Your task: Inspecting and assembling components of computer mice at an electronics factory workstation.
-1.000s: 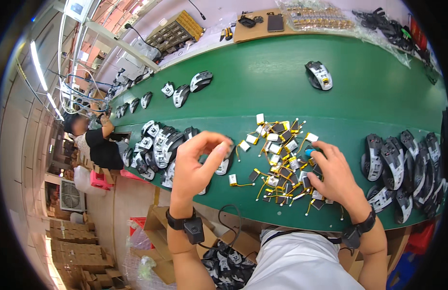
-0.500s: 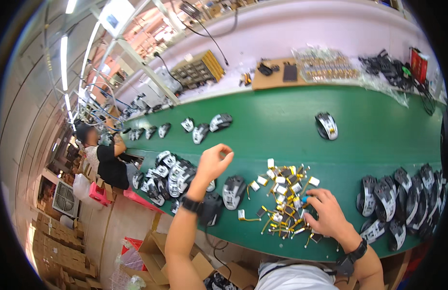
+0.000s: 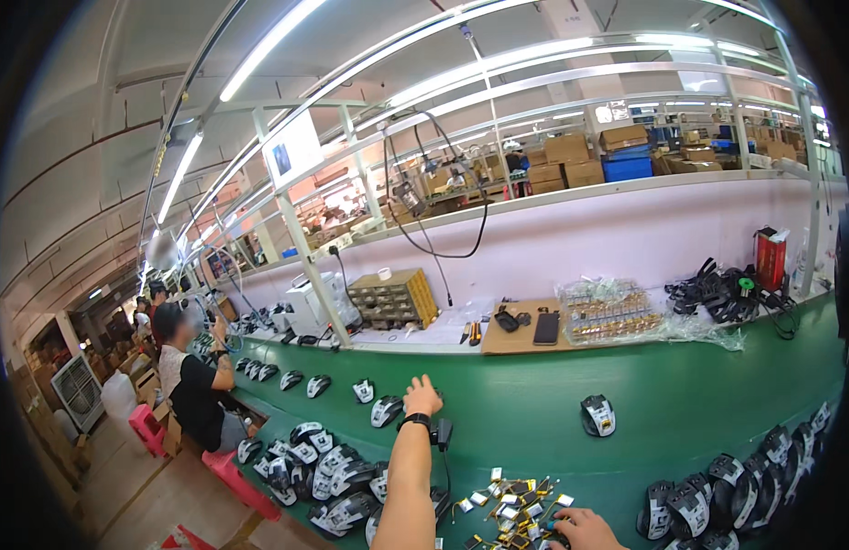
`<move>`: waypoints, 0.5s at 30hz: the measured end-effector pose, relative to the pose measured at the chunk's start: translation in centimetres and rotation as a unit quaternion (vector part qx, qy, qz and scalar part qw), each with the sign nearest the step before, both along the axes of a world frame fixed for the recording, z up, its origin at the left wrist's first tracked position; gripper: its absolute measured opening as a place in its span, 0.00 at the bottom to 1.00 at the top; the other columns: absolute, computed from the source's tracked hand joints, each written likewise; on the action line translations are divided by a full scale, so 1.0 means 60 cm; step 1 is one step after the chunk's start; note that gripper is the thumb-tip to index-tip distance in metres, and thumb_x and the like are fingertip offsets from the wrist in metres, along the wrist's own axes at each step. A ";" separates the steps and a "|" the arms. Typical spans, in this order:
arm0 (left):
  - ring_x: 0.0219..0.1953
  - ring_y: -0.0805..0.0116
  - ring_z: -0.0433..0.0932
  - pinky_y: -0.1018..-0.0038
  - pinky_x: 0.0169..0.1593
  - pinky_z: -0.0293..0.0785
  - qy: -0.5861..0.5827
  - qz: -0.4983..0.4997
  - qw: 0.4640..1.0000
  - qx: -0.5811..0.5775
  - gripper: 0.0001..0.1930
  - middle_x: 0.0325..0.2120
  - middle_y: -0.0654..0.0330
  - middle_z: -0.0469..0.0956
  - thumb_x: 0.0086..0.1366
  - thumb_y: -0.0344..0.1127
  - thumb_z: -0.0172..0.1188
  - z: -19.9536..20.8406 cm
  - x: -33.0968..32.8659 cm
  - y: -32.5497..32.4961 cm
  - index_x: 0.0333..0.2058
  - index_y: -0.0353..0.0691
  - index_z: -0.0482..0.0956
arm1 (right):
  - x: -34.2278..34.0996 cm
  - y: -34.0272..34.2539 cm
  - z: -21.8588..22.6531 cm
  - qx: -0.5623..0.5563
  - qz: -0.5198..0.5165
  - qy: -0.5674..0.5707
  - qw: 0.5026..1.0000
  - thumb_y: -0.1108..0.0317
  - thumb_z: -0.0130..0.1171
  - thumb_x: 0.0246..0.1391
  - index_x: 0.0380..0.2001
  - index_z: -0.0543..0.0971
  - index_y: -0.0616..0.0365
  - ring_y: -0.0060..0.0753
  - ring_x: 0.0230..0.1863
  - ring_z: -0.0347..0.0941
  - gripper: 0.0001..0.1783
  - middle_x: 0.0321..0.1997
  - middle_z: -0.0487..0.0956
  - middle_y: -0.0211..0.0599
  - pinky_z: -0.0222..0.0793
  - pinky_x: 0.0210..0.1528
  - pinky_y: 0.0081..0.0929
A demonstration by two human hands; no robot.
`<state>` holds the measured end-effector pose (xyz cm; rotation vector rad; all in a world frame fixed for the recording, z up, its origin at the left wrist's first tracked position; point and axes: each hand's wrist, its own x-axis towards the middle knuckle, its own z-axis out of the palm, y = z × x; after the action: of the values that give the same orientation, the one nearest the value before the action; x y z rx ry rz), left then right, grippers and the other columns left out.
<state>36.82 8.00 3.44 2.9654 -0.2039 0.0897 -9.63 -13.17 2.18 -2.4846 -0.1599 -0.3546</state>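
No lettering or number can be read clearly anywhere. The white panel (image 3: 294, 149) hung on the metal frame at upper left carries a dark blue rectangle, with any print on it too small to make out. Farther back, a white sign (image 3: 613, 112) shows dark marks that blur together. The fronts of the drawer cabinet (image 3: 388, 301) have small pale patches, perhaps labels, that are illegible. Any print on the upright red box (image 3: 771, 259) at right, or on the white faces of the battery packs (image 3: 509, 500), is likewise too small.
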 end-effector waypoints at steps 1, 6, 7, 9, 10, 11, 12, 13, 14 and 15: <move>0.63 0.45 0.60 0.53 0.61 0.62 0.001 0.013 1.000 -0.004 0.41 0.66 0.47 0.51 0.55 0.41 0.59 -0.010 0.007 0.004 0.66 0.42 0.51 | -0.001 -0.002 0.000 -0.003 0.007 0.003 1.000 0.65 0.59 0.48 0.44 0.77 0.59 0.53 0.53 0.67 0.18 0.52 0.72 0.47 0.65 0.55 0.42; 0.62 0.46 0.62 0.57 0.61 0.65 0.008 0.002 1.000 0.016 0.44 0.63 0.47 0.57 0.51 0.42 0.63 -0.055 0.019 0.023 0.65 0.39 0.53 | 0.001 -0.004 -0.005 -0.017 0.006 0.012 1.000 0.63 0.59 0.50 0.45 0.77 0.59 0.53 0.55 0.66 0.19 0.53 0.71 0.47 0.65 0.54 0.43; 0.61 0.45 0.62 0.56 0.60 0.65 0.013 0.005 1.000 0.009 0.43 0.61 0.47 0.59 0.50 0.42 0.63 -0.051 0.015 0.021 0.64 0.39 0.54 | 0.002 -0.007 -0.007 -0.016 0.002 0.012 1.000 0.63 0.59 0.50 0.45 0.77 0.59 0.53 0.55 0.66 0.19 0.53 0.71 0.47 0.65 0.54 0.43; 0.60 0.42 0.63 0.56 0.61 0.64 0.009 -0.010 1.000 -0.009 0.43 0.57 0.43 0.63 0.48 0.44 0.64 -0.031 0.008 0.010 0.62 0.37 0.58 | -0.004 -0.007 -0.012 -0.013 0.000 0.008 1.000 0.62 0.59 0.50 0.45 0.76 0.59 0.53 0.55 0.66 0.20 0.54 0.71 0.47 0.65 0.54 0.44; 0.59 0.43 0.63 0.56 0.60 0.65 0.023 -0.019 0.999 0.015 0.42 0.56 0.44 0.64 0.47 0.46 0.66 -0.024 0.006 0.017 0.60 0.36 0.60 | -0.002 -0.006 -0.011 -0.009 0.000 0.009 1.000 0.62 0.59 0.50 0.45 0.76 0.59 0.53 0.55 0.66 0.20 0.54 0.71 0.47 0.65 0.54 0.44; 0.59 0.44 0.64 0.55 0.59 0.67 0.038 -0.027 0.998 0.039 0.42 0.56 0.45 0.65 0.46 0.47 0.68 -0.021 0.001 0.023 0.58 0.36 0.63 | 0.001 -0.009 -0.006 -0.013 0.006 0.013 1.000 0.63 0.59 0.50 0.45 0.76 0.59 0.53 0.55 0.66 0.20 0.54 0.71 0.47 0.65 0.55 0.44; 0.58 0.42 0.65 0.55 0.59 0.67 0.052 -0.043 0.998 0.019 0.44 0.56 0.42 0.64 0.43 0.48 0.71 -0.030 0.005 0.020 0.57 0.35 0.64 | 0.003 -0.011 -0.003 -0.019 0.012 0.017 1.000 0.63 0.59 0.50 0.46 0.76 0.59 0.53 0.56 0.66 0.20 0.54 0.71 0.47 0.65 0.55 0.43; 0.58 0.42 0.65 0.55 0.59 0.67 0.054 -0.043 0.997 0.021 0.44 0.56 0.42 0.64 0.43 0.48 0.71 -0.034 0.000 0.013 0.57 0.35 0.64 | 0.002 -0.011 -0.001 -0.016 0.013 0.019 1.000 0.63 0.59 0.50 0.46 0.76 0.59 0.53 0.56 0.66 0.20 0.54 0.71 0.47 0.65 0.55 0.43; 0.57 0.41 0.66 0.56 0.59 0.67 0.055 -0.066 0.996 -0.009 0.44 0.56 0.42 0.64 0.43 0.48 0.71 -0.040 -0.006 0.005 0.57 0.35 0.63 | -0.001 -0.011 0.001 -0.019 0.012 0.020 1.000 0.63 0.59 0.49 0.46 0.76 0.59 0.53 0.56 0.66 0.20 0.54 0.71 0.47 0.64 0.55 0.43; 0.57 0.40 0.67 0.56 0.59 0.67 0.055 -0.088 0.994 -0.042 0.44 0.56 0.41 0.63 0.43 0.47 0.71 -0.044 -0.012 0.004 0.57 0.34 0.63 | 0.000 -0.010 0.001 -0.023 0.013 0.021 0.999 0.63 0.59 0.49 0.46 0.76 0.59 0.53 0.56 0.66 0.20 0.54 0.71 0.47 0.64 0.56 0.43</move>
<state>36.09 8.25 0.83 2.8441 -0.4337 -0.0853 -9.66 -13.76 2.22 -2.5305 -0.1859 -0.2917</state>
